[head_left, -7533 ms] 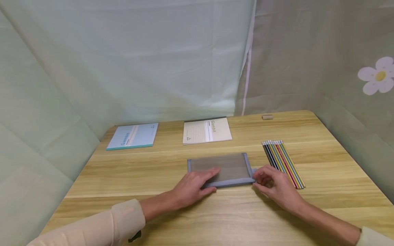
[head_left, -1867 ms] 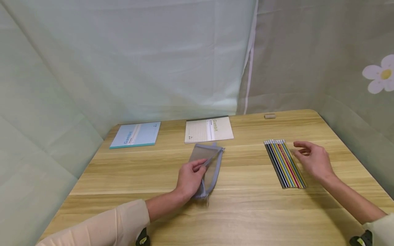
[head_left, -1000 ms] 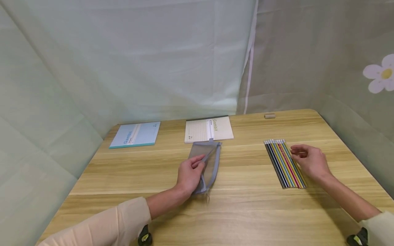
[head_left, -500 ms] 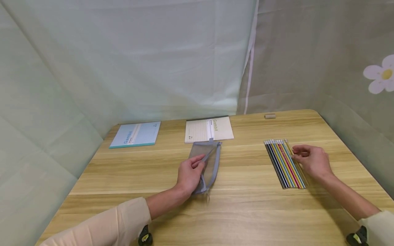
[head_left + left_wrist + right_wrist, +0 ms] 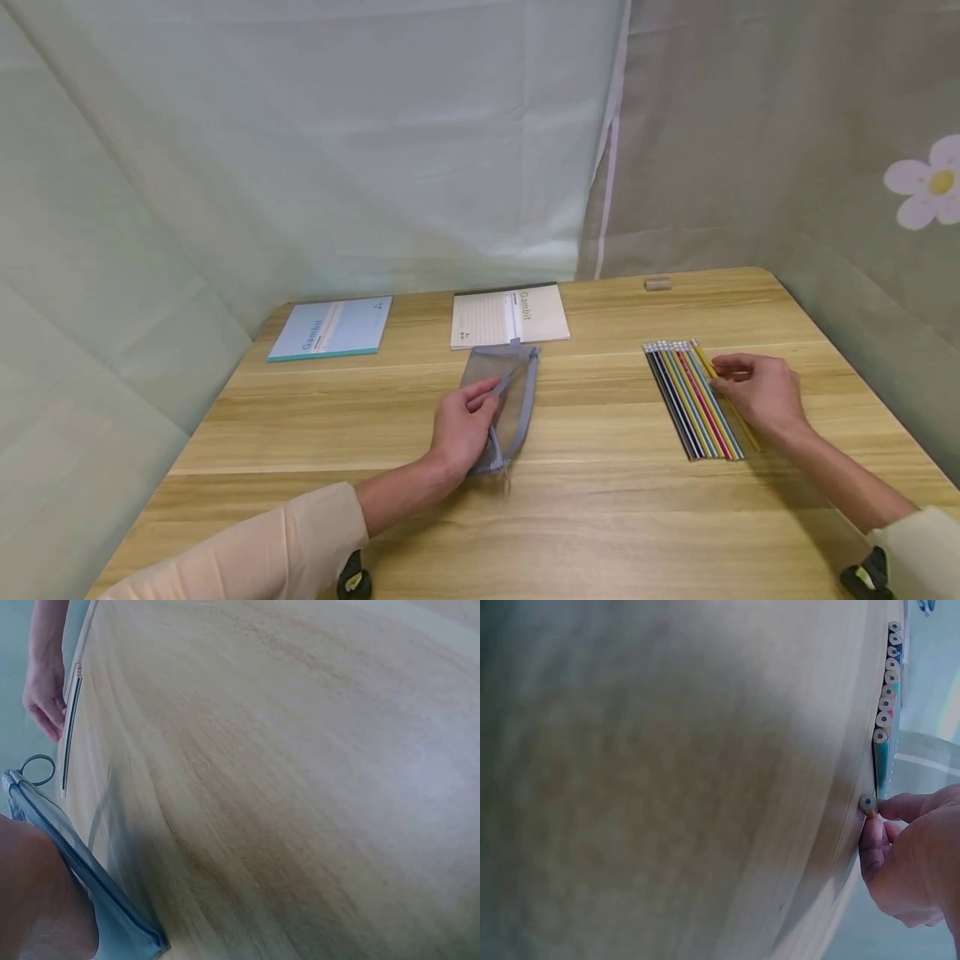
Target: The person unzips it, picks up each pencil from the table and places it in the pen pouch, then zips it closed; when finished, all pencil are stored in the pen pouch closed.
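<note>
My left hand (image 5: 463, 425) grips a grey mesh zip pouch (image 5: 486, 364) by one side, its zipped mouth gaping toward the right. In the left wrist view, the zipper edge of the pouch (image 5: 105, 889) and a ring (image 5: 39, 770) at its end show. At the right, my right hand (image 5: 761, 398) pinches a yellow pencil (image 5: 702, 357) between thumb and fingers. That pencil lies at a slight angle, apart from a row of several pencils (image 5: 686, 400) on its left. The right wrist view shows the pencil's blunt end (image 5: 868, 801) by the thumb, close to the tabletop.
A blue notebook (image 5: 330, 329) lies at the back left of the wooden table (image 5: 600, 517). Behind the pouch is a cream notebook (image 5: 487, 321), and the pouch's far tab reaches its front edge. A small brownish cylinder (image 5: 657, 284) sits near the back edge. Curtains surround the table.
The pouch, flat under both hands at first, is now turned and held with its mouth spread by the left hand. The right hand has moved to the pencils and drawn a yellow one rightward off the row.
</note>
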`<state>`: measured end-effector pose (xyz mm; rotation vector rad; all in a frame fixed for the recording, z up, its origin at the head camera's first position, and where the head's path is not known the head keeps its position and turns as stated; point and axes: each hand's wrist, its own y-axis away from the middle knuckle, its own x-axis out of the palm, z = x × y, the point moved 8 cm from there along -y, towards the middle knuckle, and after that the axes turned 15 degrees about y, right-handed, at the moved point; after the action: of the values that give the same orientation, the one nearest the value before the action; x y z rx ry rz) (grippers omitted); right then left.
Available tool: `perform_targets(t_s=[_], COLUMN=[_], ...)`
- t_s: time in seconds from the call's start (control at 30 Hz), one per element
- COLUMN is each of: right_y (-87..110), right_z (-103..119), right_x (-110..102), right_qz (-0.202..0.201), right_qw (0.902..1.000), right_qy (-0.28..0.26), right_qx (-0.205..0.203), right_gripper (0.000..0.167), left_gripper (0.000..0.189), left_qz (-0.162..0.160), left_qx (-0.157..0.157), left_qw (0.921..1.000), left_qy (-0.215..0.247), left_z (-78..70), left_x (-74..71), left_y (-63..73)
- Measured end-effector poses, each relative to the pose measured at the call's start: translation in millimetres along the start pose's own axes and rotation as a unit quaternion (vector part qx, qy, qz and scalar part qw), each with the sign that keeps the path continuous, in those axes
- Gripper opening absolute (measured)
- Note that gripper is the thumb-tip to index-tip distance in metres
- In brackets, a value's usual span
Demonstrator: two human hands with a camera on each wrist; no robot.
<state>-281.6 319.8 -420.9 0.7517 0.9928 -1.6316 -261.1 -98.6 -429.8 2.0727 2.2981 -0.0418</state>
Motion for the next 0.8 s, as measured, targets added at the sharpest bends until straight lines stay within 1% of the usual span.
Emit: perform_targets(t_s=[0.2,0.33,0.47,0.53,0.63,0.8], right_y=[-2.0,-5.3,-7.6,-8.5,-9.7,-9.2], right_z=[0,3,9,13,21,39], right_x=[-3,-9,-16,-16,-15,-7], right_qz=[0.0,-0.007,-0.01,0.0,0.029,0.084], right_qw=[0.9999,0.9993,0.9985,0.9978,0.9947,0.9855], right_qy=[-0.012,-0.032,-0.038,-0.046,-0.072,-0.118], right_qx=[0.01,0.021,0.037,0.048,0.068,0.088], right_gripper=[0.029,0.029,0.033,0.035,0.04,0.044], left_gripper=[0.03,0.03,0.031,0.031,0.031,0.031], left_qz=[-0.003,-0.004,-0.005,-0.004,-0.004,-0.006], left_qx=[0.003,-0.001,-0.002,-0.003,-0.003,-0.001], left_qw=[1.0,1.0,1.0,1.0,1.0,1.0], left_qy=[0.004,0.003,0.002,0.003,0.004,0.004], left_z=[0.7,2.0,1.9,1.7,1.7,1.5], left_x=[0.5,0.3,0.4,0.3,0.1,-0.6], left_y=[1.0,1.1,1.4,1.7,2.2,3.0])
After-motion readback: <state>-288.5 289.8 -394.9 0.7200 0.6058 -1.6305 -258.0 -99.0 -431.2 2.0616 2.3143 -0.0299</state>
